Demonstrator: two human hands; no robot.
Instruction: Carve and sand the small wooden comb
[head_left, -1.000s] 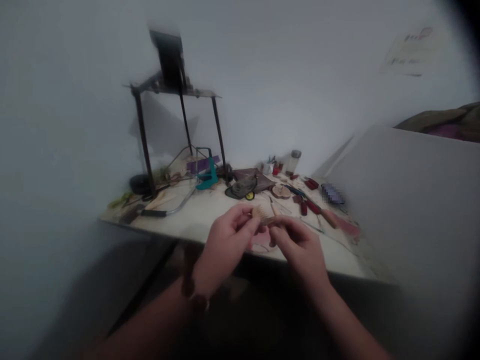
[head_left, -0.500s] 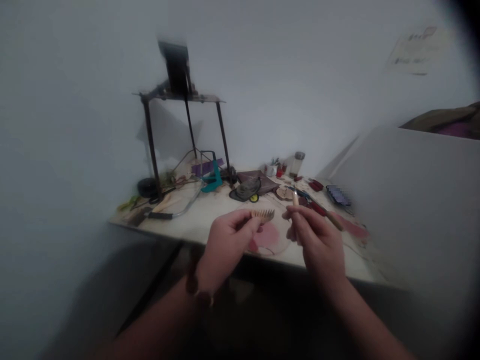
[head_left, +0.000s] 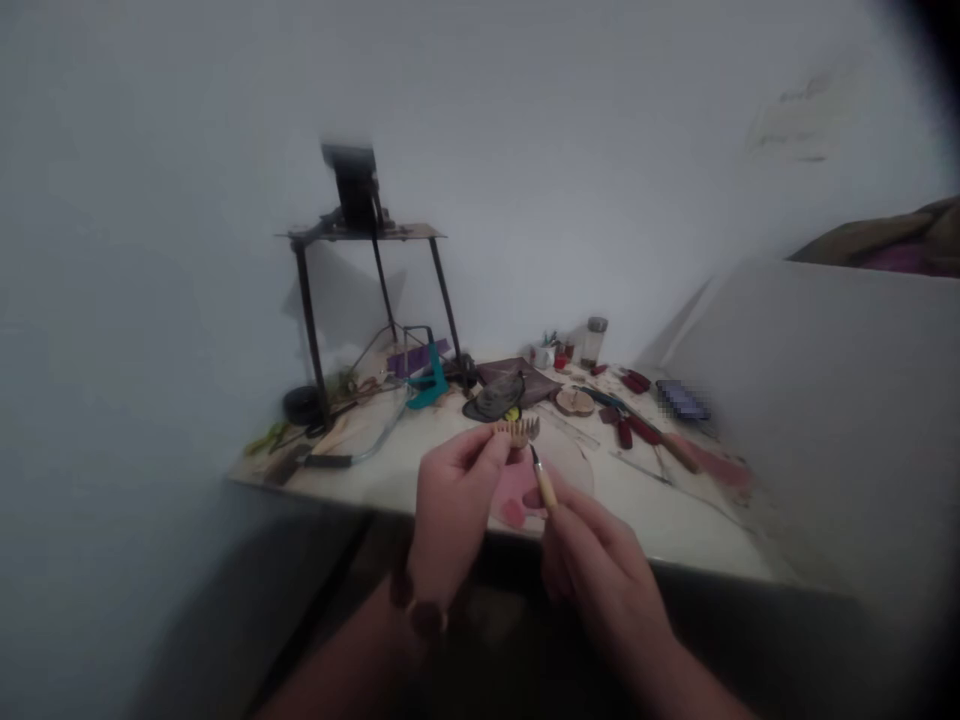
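My left hand (head_left: pixel 456 500) is closed on a small wooden comb (head_left: pixel 517 431), held up over the near edge of the table (head_left: pixel 390 470) with its teeth pointing right. My right hand (head_left: pixel 596 575) is closed on a small carving tool with a pale wooden handle (head_left: pixel 544 484). The tool's dark tip reaches up to just below the comb's teeth. Both hands hover in front of the table, not resting on it.
On the table lie a round clear disc with pink patches (head_left: pixel 559 480), red-handled tools (head_left: pixel 637 425), a coping saw (head_left: pixel 360 440), a teal clamp (head_left: pixel 427 375), a jar (head_left: pixel 594 340) and a black metal stand (head_left: pixel 367 250). A white board (head_left: pixel 825 400) stands at the right.
My right hand came down and toward me, swinging the tool's tip up to the comb. The left hand kept the comb raised. The view shifted slightly downward.
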